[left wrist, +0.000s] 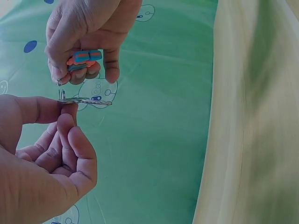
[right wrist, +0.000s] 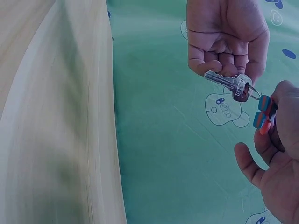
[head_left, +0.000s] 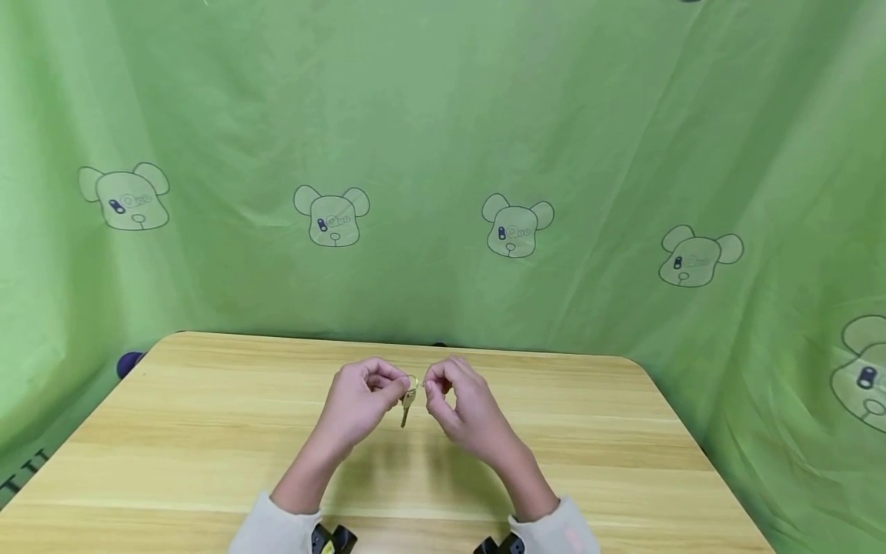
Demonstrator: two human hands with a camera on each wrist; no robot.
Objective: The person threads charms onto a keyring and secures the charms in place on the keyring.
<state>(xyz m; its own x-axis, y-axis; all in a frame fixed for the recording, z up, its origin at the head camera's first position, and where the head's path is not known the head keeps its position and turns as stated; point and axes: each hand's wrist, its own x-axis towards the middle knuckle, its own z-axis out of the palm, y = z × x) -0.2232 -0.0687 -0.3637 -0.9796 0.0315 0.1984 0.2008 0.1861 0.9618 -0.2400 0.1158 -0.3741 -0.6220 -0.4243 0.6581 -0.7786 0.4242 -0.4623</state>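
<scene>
Over the table, my left hand (head_left: 363, 396) pinches a metal key (head_left: 408, 404) near its head, between thumb and index finger; the blade points down. A thin split ring (right wrist: 255, 93) passes through the key's head. Facing it, my right hand (head_left: 467, 404) pinches a small blue-and-orange charm (right wrist: 264, 112) at its linked end. In the left wrist view the charm (left wrist: 84, 58) sits against the curled right fingers, with the key (left wrist: 88, 101) flat just below. The fingertips of both hands are close but apart. Whether a second key lies behind the first, I cannot tell.
A light wooden table (head_left: 208, 431) lies under both hands, with rounded far corners. Behind it and at both sides hangs a green curtain (head_left: 429, 115) printed with bear heads. Dark wrist devices (head_left: 332, 538) sit at the sleeve cuffs.
</scene>
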